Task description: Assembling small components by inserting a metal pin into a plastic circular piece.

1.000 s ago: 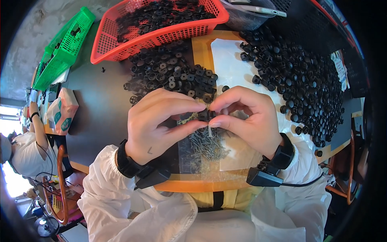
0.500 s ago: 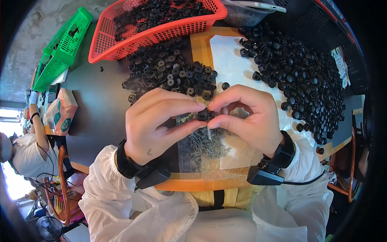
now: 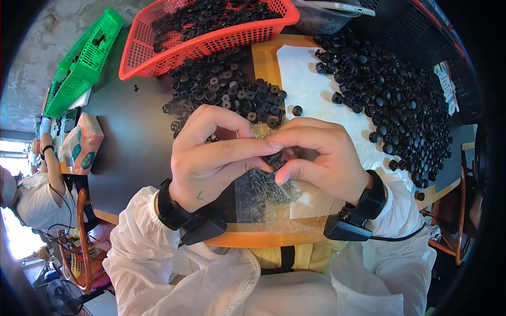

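My left hand [image 3: 203, 158] and my right hand [image 3: 334, 163] meet over the middle of the table. Between their fingertips is a small black plastic part [image 3: 273, 159], partly hidden by the fingers. Both hands are closed on it, the left index finger stretched across its top. Right below lies a heap of thin metal springs [image 3: 269, 194] on a clear plastic sheet. Beyond my left hand are loose black plastic rings and discs [image 3: 226, 89]. A big pile of round-topped black plastic pieces [image 3: 395, 116] spreads to the right, with one lone piece [image 3: 297, 110] near my right hand.
A red basket [image 3: 205, 50] of black parts stands at the back, beside a clear tub [image 3: 321, 22] with a phone [image 3: 345, 8] on it. Left are a green basket [image 3: 89, 66] and a tissue pack [image 3: 88, 145]. Another person [image 3: 39, 203] sits far left.
My left index finger has come across the top of the black part, and the left hand's other fingers have lifted and curled. The part is now tilted and more covered. My right hand has shifted slightly.
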